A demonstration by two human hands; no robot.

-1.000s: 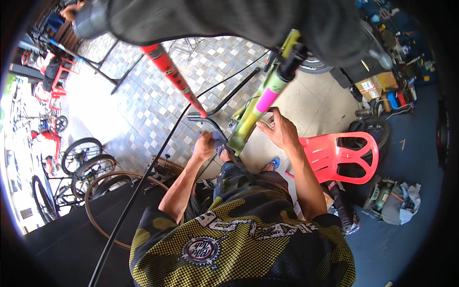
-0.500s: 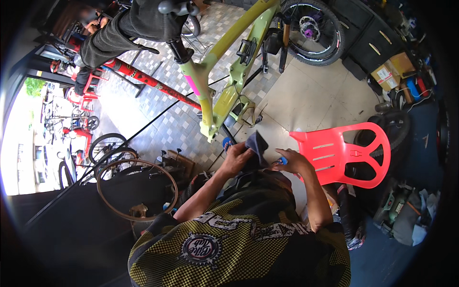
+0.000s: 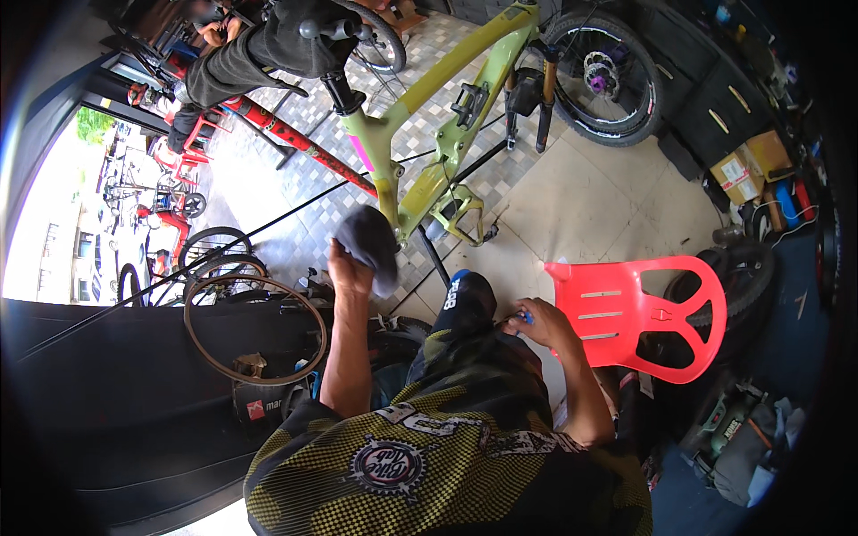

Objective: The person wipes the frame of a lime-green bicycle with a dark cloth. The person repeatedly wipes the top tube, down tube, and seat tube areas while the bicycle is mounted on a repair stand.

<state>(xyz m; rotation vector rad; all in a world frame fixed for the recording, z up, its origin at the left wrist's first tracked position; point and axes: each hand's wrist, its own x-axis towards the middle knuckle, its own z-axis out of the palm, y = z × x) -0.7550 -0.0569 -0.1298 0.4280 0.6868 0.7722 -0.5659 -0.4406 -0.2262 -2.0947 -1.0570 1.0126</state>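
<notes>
Cloth [image 3: 372, 247] tight in left hand [image 3: 350, 268], right hand [image 3: 545, 323] near edge of red chair [image 3: 637, 299], grip unclear, open tiles [image 3: 590, 201] beyond

We hold a dark grey cloth [image 3: 371, 243], soft and bunched, in our left hand [image 3: 349, 270]. Just beyond that grip slants a yellow-green bicycle frame [image 3: 438, 79]. Something blue [image 3: 527, 317] shows at our right hand [image 3: 545, 327]; whether we grip it is unclear.

And there you were in a black shirt [image 3: 500, 496], yellow dots blazing, toothed round emblem [image 3: 387, 465] near six o'clock, white lettering [image 3: 429, 427] above, short sleeves [image 3: 288, 435] flecked yellow!
</notes>
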